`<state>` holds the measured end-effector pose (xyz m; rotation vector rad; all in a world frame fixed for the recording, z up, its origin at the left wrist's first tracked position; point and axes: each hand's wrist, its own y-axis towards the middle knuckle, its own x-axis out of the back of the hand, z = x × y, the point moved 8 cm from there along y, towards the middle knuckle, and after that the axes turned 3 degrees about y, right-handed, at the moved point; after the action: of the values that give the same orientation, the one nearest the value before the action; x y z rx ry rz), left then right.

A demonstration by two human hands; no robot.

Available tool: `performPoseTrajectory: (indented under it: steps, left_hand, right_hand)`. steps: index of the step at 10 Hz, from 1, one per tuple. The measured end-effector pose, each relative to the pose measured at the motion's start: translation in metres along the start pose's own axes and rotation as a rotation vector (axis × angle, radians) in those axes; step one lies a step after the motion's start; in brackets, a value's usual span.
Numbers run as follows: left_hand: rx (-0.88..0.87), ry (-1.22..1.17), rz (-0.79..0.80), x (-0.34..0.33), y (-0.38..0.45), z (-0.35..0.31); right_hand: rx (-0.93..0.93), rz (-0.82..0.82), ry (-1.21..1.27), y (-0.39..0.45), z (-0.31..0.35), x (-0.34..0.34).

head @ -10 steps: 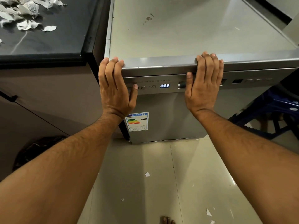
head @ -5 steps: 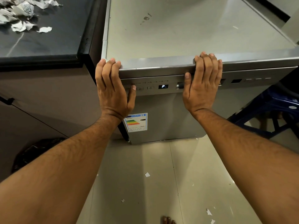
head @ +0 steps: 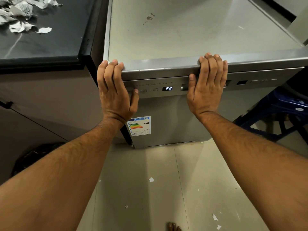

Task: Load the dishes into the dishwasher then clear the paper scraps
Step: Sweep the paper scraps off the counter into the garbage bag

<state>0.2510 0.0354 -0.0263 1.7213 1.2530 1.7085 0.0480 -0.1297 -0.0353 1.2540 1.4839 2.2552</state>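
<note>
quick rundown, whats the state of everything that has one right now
dishwasher: door shut, powered on
display: lit, reads P2
left hand: fingers over the top edge, thumb on a button
right hand: fingers over the top edge
paper scraps: uncleared on the counter
floor scraps: uncleared

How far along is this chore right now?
The dishwasher door is closed and its display reads P2, so loading looks done. In hand: the left hand thumbs a button while the right hand rests on the top edge. Left: paper scraps on the counter and floor.
</note>
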Motion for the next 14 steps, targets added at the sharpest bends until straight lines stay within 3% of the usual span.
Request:
performPoseTrajectory:
  steps: [14]
  left_hand:
    - [0.007,0.031,-0.009,-0.0006,-0.0007,-0.0009]
  right_hand:
    - [-0.005,0.016,-0.006,-0.0005,0.0010,-0.0010]
